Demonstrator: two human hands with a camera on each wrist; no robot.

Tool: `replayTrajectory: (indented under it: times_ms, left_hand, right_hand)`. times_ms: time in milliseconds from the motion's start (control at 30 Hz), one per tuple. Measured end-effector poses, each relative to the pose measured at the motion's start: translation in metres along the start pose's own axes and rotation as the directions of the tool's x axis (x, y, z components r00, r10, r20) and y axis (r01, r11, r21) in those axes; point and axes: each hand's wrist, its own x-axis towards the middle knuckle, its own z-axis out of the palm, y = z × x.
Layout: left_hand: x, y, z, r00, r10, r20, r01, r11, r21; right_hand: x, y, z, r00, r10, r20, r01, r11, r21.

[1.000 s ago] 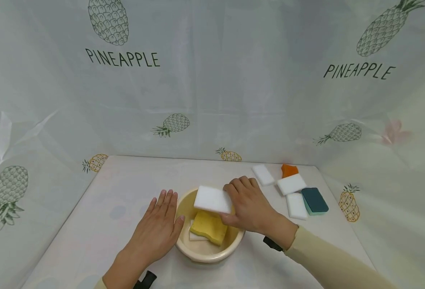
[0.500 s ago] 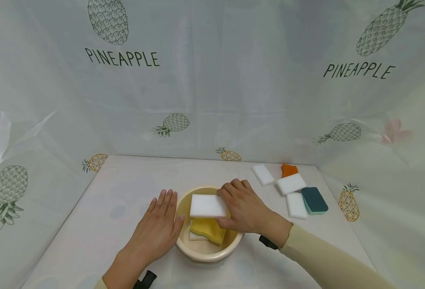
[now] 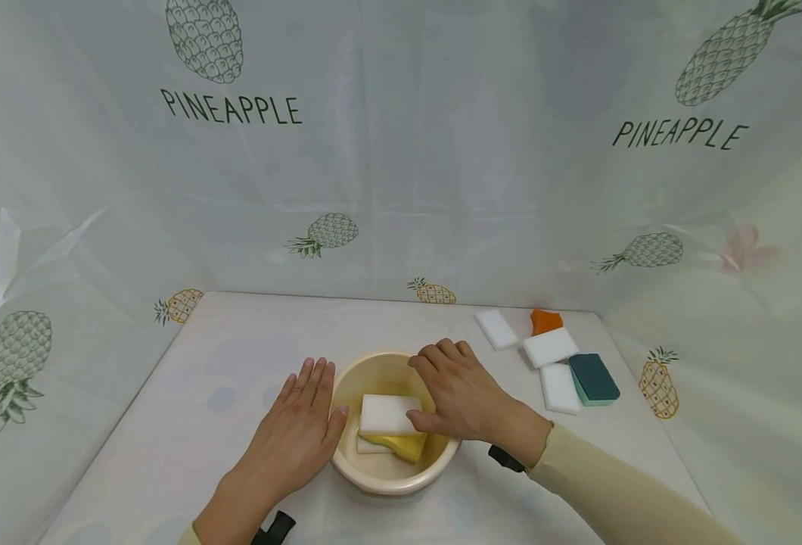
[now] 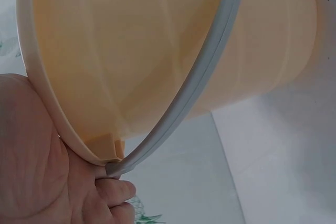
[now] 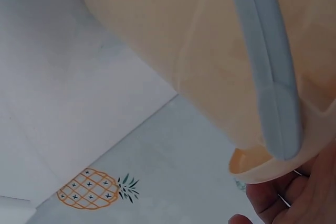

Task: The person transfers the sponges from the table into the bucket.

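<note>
A cream bucket (image 3: 367,484) with a grey handle (image 4: 194,85) stands in the middle of the table. Inside it, a white sponge (image 3: 389,413) lies on top of a yellow sponge (image 3: 411,448), and part of another white piece (image 3: 371,446) shows beneath. My left hand (image 3: 302,431) rests with straight fingers against the bucket's left rim. At the right rim, my right hand (image 3: 469,393) has its fingers and thumb spread apart with nothing between them. Its thumb overlaps the white sponge in the head view; whether it touches cannot be told.
Right of the bucket lie white sponges (image 3: 551,347), an orange piece (image 3: 546,322) and a dark green scouring sponge (image 3: 593,378). A pineapple-printed sheet (image 3: 401,166) hangs behind the table (image 3: 224,363).
My right hand moved slightly left over the bucket and let go of the white sponge, which dropped onto the yellow one. The left hand has stayed in place.
</note>
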Motion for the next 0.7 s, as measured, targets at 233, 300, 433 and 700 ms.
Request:
replayTrajectory:
  times_ms: [233,300,433,700]
  left_hand:
    - [0.0,0.0,0.001,1.0,-0.007,-0.001,0.007,1.0,-0.01]
    - [0.0,0.001,0.001,1.0,-0.006,-0.004,0.006,1.0,-0.006]
    - [-0.001,0.001,0.001,1.0,-0.008,-0.007,0.008,1.0,0.005]
    - [-0.001,0.0,0.001,1.0,-0.01,-0.005,0.01,1.0,0.001]
  right_hand:
    - [-0.005,0.001,0.0,0.997,0.03,-0.077,-0.03,1.0,0.0]
    - [-0.007,0.005,-0.002,0.993,0.042,-0.11,-0.043,0.999,-0.002]
    - [-0.012,0.022,-0.006,0.982,0.1,-0.161,-0.103,0.995,-0.013]
    - [-0.04,0.089,-0.006,0.946,0.184,-0.266,-0.222,0.968,-0.12]
